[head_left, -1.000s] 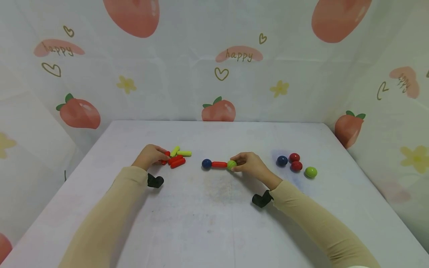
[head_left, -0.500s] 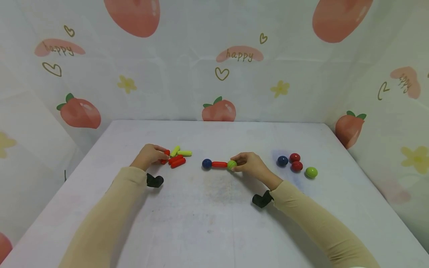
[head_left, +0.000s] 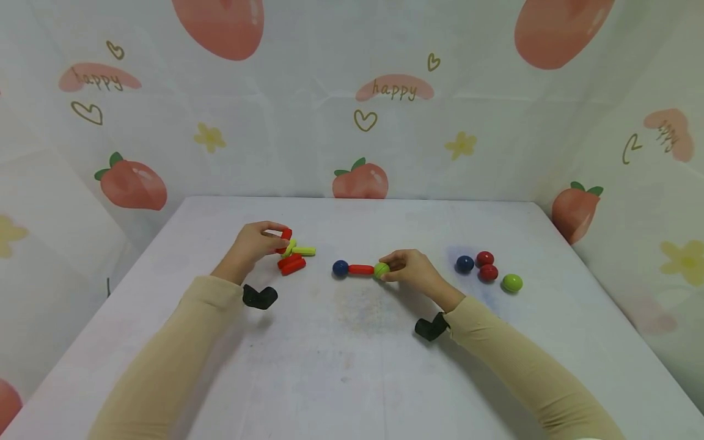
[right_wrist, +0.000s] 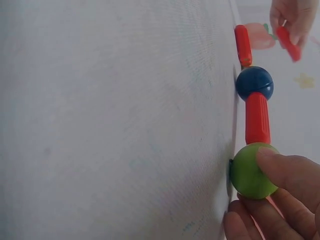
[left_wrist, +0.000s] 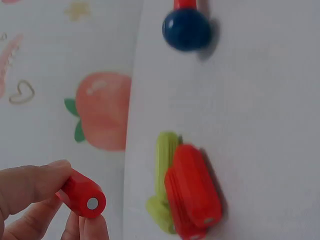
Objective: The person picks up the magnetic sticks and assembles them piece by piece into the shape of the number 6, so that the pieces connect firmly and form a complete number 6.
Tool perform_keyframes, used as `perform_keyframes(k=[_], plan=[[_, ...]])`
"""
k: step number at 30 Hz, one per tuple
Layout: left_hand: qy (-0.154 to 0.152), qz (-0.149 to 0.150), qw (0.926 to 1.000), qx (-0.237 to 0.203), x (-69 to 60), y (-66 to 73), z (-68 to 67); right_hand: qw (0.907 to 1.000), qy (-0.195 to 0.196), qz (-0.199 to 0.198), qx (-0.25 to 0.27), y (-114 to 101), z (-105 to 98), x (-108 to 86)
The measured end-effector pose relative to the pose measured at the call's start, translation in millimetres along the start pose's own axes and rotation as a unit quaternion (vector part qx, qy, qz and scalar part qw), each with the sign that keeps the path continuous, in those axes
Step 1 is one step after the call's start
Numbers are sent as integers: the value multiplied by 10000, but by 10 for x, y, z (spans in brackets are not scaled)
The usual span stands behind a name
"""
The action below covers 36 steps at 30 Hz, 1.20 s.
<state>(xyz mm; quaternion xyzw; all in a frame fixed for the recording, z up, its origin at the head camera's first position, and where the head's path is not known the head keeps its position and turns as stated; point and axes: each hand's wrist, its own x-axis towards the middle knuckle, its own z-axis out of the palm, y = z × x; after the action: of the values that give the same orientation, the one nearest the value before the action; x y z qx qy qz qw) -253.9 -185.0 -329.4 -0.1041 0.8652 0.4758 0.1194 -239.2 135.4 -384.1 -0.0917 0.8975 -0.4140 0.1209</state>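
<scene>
In the head view my left hand (head_left: 250, 245) is raised above the loose rods at the left, pinching a red rod (left_wrist: 82, 196) between thumb and fingers. The left wrist view shows a round silver disc on that rod's end. My right hand (head_left: 417, 273) pinches a green ball (right_wrist: 250, 172) at the table's middle. Joined to this ball in a straight line are another red rod (right_wrist: 257, 120) and a blue ball (right_wrist: 255, 82), lying on the table. Below my left hand lie two red rods (head_left: 291, 264) side by side, next to yellow-green rods (head_left: 305, 251), one partly hidden.
On the right of the white table (head_left: 341, 366) lie a loose blue ball (head_left: 464, 264), two red balls (head_left: 487, 273) and a green ball (head_left: 512, 283). A peach-print cloth (head_left: 308, 134) hangs behind. Black mounts (head_left: 260, 297) stick out at both wrists.
My left hand has lifted a red rod off the pile and moved it slightly up and right in the head view. The right hand stays on the green ball.
</scene>
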Motion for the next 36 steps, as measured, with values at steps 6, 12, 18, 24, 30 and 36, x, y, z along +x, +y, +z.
perform_keyframes(k=[6,12,18,24,30,36], plan=[[-104,124,9998,83,-151,58,153,10000,-31,16,36,6,0,11],[-343,385,9986,64,-266,18,395,10000,-41,-7,74,10,-1,7],[-642,381,9968,272,-330,-38,637,10000,-31,-10,30,13,3,9],[-743,27,9954,598,-342,-65,793,10000,-23,-44,25,4,-1,5],[-874,-97,9941,630,-342,-72,892,10000,-27,-31,30,1,-3,5],[-893,-143,9944,538,-331,-60,953,10000,-8,-35,-16,-2,-6,2]])
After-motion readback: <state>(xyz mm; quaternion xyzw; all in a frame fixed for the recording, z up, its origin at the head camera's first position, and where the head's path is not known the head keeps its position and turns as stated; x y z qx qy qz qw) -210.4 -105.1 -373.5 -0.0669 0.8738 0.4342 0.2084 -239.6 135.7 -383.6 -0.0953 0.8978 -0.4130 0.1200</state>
